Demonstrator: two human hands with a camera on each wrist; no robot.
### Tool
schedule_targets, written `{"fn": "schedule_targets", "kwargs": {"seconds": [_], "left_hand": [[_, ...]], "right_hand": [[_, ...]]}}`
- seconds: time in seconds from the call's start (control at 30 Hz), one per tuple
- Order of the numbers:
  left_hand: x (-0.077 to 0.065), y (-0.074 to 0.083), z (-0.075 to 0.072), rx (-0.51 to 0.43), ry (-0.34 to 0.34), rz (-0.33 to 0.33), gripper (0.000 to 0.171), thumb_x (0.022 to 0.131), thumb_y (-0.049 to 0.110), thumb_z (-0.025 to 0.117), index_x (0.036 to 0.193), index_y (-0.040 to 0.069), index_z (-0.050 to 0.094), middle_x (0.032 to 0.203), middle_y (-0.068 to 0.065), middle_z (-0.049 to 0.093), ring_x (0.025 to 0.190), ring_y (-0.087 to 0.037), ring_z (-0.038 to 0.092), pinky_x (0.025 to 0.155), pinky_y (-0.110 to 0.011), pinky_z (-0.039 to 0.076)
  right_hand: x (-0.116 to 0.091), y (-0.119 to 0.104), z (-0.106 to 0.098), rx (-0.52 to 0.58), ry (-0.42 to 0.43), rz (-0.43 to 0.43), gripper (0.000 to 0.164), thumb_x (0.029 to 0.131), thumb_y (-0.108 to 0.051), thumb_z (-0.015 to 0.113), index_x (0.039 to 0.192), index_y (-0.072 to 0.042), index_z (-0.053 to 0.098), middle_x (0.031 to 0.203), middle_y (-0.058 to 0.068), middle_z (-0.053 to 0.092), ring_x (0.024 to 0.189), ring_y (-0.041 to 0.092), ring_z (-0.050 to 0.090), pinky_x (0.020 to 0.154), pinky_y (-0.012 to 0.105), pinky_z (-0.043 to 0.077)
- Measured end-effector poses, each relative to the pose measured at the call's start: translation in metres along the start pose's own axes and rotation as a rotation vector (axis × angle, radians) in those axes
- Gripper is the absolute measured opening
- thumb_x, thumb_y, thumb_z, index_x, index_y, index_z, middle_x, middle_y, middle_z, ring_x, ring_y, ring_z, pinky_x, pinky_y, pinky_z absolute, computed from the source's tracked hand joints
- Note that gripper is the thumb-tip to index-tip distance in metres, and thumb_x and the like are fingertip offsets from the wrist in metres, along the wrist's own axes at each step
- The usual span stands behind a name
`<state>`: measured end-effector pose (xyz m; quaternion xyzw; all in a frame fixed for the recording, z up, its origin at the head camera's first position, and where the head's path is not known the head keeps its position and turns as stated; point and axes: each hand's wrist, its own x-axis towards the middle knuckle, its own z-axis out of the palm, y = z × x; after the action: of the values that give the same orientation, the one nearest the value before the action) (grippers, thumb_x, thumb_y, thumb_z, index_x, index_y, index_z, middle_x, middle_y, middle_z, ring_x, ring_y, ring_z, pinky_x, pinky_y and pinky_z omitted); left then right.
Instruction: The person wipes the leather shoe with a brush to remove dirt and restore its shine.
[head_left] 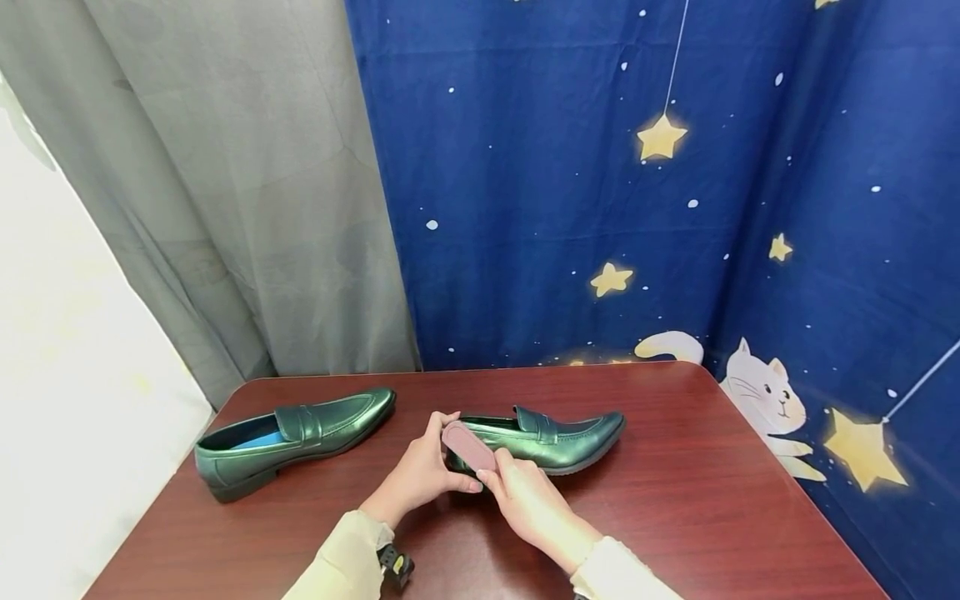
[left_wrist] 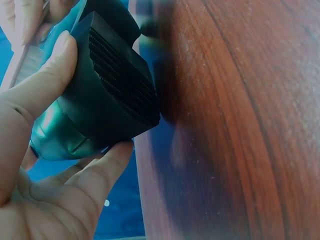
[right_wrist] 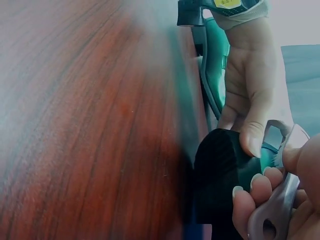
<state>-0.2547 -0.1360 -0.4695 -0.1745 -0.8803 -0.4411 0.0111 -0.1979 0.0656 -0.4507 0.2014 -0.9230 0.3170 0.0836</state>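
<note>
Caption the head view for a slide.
Left hand grips a green shoe, right hand holds a brush at its heel; another shoe stands left.

a shiny green loafer (head_left: 577,446) is the landmark on the reddish-brown worktop (head_left: 712,500), its toe pointing right. at its heel, the left hand (head_left: 420,469) grips it, fingers behind and thumb in front. over its near side, close to the heel, the right hand (head_left: 534,504) holds a pink, rounded oblong tool (head_left: 468,447) slantwise. to the left of the loafer, well apart, stands a matching shoe (head_left: 330,433) with a blue insole (head_left: 259,440). behind the loafer hangs a blue curtain (head_left: 525,183) with yellow stars (head_left: 662,138); behind and left of it, a grey curtain (head_left: 277,192); beyond its toe, to the right, a printed white cat (head_left: 765,396).
</note>
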Motion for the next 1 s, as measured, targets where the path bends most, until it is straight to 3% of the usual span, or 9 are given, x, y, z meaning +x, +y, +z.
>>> {"fn": "schedule_targets", "kwargs": {"seconds": [0.2, 0.73, 1.0], "left_hand": [[-0.001, -0.002, 0.000, 0.006, 0.000, -0.021, 0.108, 0.057, 0.038, 0.100, 0.143, 0.016, 0.038, 0.118, -0.001, 0.071, 0.089, -0.007, 0.066, 0.082, -0.027, 0.052], [0.000, 0.000, 0.001, -0.041, -0.020, -0.007, 0.109, 0.062, 0.036, 0.098, 0.148, 0.013, 0.034, 0.131, -0.011, 0.062, 0.107, -0.018, 0.070, 0.084, -0.029, 0.056], [0.001, -0.002, 0.001, -0.056, -0.027, -0.013, 0.109, 0.063, 0.035, 0.097, 0.149, 0.014, 0.034, 0.132, -0.015, 0.062, 0.109, -0.022, 0.070, 0.088, -0.038, 0.059]], "right_hand": [[0.001, 0.003, 0.003, -0.001, -0.023, 0.005, 0.024, 0.104, -0.035, 0.055, 0.092, -0.014, 0.052, 0.066, -0.008, 0.046, 0.056, 0.005, 0.043, 0.050, 0.023, 0.038], [-0.002, 0.008, -0.001, -0.030, -0.004, 0.010, 0.025, 0.105, -0.033, 0.055, 0.092, -0.011, 0.052, 0.063, -0.007, 0.043, 0.055, 0.008, 0.043, 0.049, 0.024, 0.037], [-0.004, 0.013, -0.002, -0.019, 0.004, 0.005, 0.027, 0.105, -0.035, 0.053, 0.090, -0.012, 0.052, 0.062, -0.008, 0.042, 0.055, 0.007, 0.041, 0.049, 0.024, 0.036]]}}
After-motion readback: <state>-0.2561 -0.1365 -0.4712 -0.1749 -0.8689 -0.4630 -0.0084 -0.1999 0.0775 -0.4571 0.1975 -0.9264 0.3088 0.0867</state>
